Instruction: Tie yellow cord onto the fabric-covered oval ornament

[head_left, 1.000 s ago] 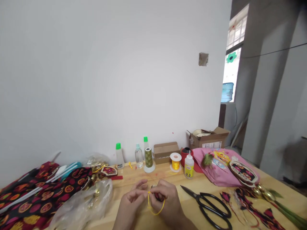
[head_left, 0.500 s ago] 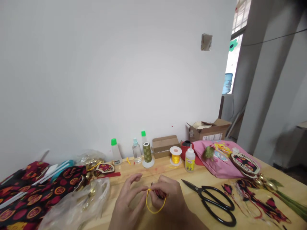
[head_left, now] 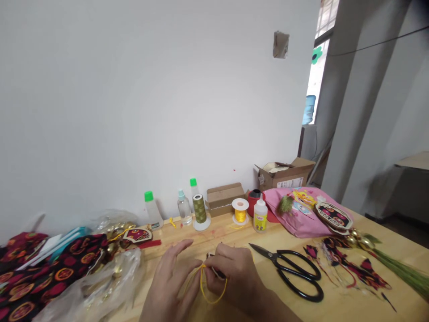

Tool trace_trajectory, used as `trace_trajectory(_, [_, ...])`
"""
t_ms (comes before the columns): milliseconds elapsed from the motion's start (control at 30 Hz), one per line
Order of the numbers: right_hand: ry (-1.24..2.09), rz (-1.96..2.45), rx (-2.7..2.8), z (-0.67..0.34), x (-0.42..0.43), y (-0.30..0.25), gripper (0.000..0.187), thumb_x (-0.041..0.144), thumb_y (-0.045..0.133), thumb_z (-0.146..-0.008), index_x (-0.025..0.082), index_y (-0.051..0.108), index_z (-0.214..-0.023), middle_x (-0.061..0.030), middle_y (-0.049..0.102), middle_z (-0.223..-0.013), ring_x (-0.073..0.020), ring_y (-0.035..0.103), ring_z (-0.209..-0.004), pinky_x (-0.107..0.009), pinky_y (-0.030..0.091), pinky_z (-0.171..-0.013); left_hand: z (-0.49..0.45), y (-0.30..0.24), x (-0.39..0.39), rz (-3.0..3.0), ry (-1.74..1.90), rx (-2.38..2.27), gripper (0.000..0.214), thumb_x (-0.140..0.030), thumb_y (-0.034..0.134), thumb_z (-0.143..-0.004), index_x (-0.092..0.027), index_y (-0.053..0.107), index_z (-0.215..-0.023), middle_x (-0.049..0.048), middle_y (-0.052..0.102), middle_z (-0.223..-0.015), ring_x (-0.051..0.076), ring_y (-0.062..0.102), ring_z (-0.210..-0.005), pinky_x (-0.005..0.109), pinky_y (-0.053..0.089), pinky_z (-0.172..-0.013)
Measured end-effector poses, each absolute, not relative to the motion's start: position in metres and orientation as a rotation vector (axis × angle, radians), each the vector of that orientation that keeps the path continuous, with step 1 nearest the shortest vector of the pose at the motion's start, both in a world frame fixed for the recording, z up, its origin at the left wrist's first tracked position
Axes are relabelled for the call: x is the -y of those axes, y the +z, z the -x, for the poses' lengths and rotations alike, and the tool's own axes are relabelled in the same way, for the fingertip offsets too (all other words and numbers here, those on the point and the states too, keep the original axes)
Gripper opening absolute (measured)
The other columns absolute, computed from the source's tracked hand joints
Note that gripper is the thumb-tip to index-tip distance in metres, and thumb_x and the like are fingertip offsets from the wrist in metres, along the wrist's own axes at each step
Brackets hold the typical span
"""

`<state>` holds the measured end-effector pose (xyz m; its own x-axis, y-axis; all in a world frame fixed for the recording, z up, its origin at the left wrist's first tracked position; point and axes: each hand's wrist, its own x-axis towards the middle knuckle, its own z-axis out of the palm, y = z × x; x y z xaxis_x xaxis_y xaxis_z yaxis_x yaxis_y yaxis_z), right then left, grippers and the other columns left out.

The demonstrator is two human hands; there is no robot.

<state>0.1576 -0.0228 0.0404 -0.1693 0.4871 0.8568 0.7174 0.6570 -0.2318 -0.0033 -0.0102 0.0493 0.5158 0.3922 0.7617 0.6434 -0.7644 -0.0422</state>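
My left hand (head_left: pixel 169 286) pinches a thin yellow cord (head_left: pixel 214 302) between thumb and index finger, its other fingers raised. Close against it, my right hand (head_left: pixel 233 273) is closed around a small dark patterned piece (head_left: pixel 218 273), mostly hidden by the fingers. The cord hangs in a loop below the fingertips, and where it meets the piece is covered. Right of my hands lie black-handled scissors (head_left: pixel 291 273), blades pointing to the back left. Behind stand a spool of yellow cord (head_left: pixel 240 215), a glue bottle (head_left: pixel 260 217) and a spool of green thread (head_left: pixel 199 211).
Patterned dark fabric (head_left: pixel 50 281) and a clear plastic bag (head_left: pixel 110 281) cover the left side. Fabric scraps (head_left: pixel 357 268), a pink bag (head_left: pixel 298 223) and an ornament with a green tassel (head_left: pixel 398 268) lie right. Cardboard boxes (head_left: pixel 284 179) stand by the wall.
The camera view has turned slightly right and down, so the table things appear further left. My hands keep the cord and the dark piece, with the fingertips still together.
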Motion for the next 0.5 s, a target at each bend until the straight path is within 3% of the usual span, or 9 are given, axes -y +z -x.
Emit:
trace_trajectory(200, [-0.287, 0.922, 1.808, -0.155, 0.024, 0.041, 0.016, 0.011, 0.048, -0.065, 0.018, 0.057, -0.054, 0.0044, 0.047, -0.045, -0.0049, 0.038, -0.038, -0.018, 0.023, -0.038, 0.007, 0.045, 0.007, 2.551, -1.305, 1.029, 0.012, -0.02, 0.056, -0.069, -0.024, 0.062, -0.078, 0.0082, 0.054, -0.108, 0.021, 0.053, -0.099, 0.033, 0.049, -0.076])
trace_trajectory(367, [-0.207, 0.905, 1.804, -0.154, 0.025, 0.041, 0.016, 0.014, 0.05, -0.067, 0.017, 0.057, -0.054, 0.0034, 0.048, -0.045, -0.0048, 0.039, -0.038, -0.018, 0.024, -0.037, 0.005, 0.036, 0.005, 2.807, -1.713, 1.803, 0.018, -0.033, 0.054, -0.07, -0.02, 0.065, -0.066, 0.0089, 0.058, -0.107, 0.024, 0.05, -0.104, 0.04, 0.04, -0.088])
trace_trajectory(500, [-0.158, 0.918, 1.78, -0.153, 0.026, 0.042, 0.014, 0.015, 0.051, -0.068, 0.017, 0.061, -0.058, 0.0017, 0.051, -0.045, -0.0051, 0.043, -0.038, -0.015, 0.029, -0.038, -0.005, 0.043, 0.012, 3.238, -2.197, 2.295, 0.027, -0.039, 0.057, -0.067, -0.016, 0.069, -0.075, 0.0114, 0.063, -0.099, 0.026, 0.052, -0.101, 0.04, 0.039, -0.088])
